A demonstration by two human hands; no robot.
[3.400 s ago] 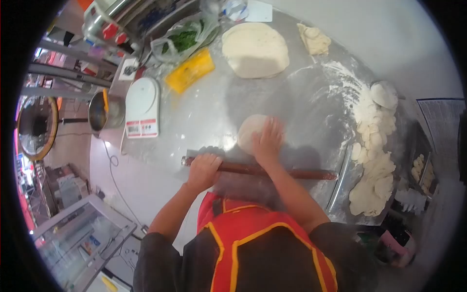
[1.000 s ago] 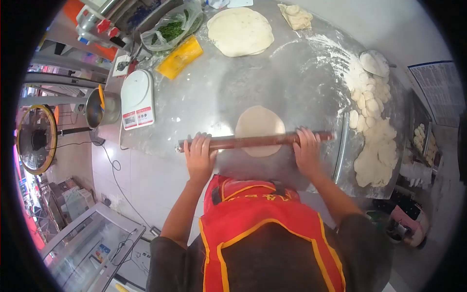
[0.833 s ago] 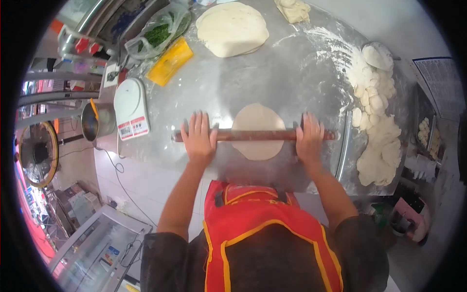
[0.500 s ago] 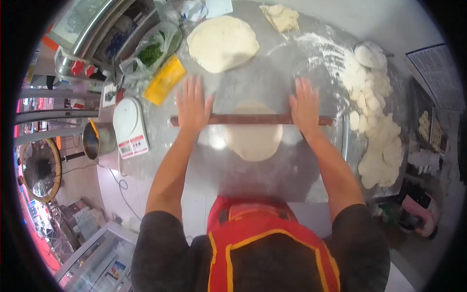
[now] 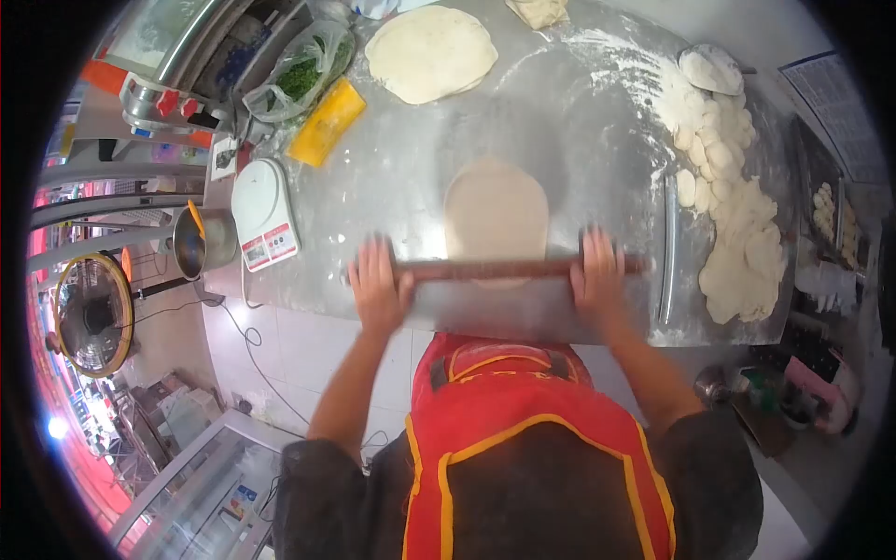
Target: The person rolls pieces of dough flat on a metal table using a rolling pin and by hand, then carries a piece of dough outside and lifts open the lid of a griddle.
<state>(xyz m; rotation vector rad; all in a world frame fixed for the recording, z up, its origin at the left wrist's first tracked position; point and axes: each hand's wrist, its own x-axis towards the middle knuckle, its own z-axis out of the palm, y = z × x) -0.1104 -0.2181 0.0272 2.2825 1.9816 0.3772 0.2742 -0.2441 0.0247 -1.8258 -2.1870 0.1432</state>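
A dark wooden rolling pin (image 5: 485, 271) lies across the near part of a thin, pale sheet of dough (image 5: 495, 215) on the metal table. My left hand (image 5: 381, 285) presses on the pin's left end with its fingers stretched forward over it. On the right end, my right hand (image 5: 599, 275) rests the same way, fingers extended and a little blurred. Neither hand is wrapped round the pin. Farther back lies a larger rolled sheet of dough (image 5: 431, 54).
At left on the table are a white kitchen scale (image 5: 261, 201), a yellow block-like item (image 5: 327, 121) and a plastic bag of chopped greens (image 5: 299, 79). On the right lie small dough pieces (image 5: 714, 149), a dough slab (image 5: 747, 252), a bowl of flour (image 5: 711, 70) and a metal rod (image 5: 668, 252).
Both hands have drawn the rolling pin back toward my body, from the dough's upper middle to its near part. The view has shifted slightly.
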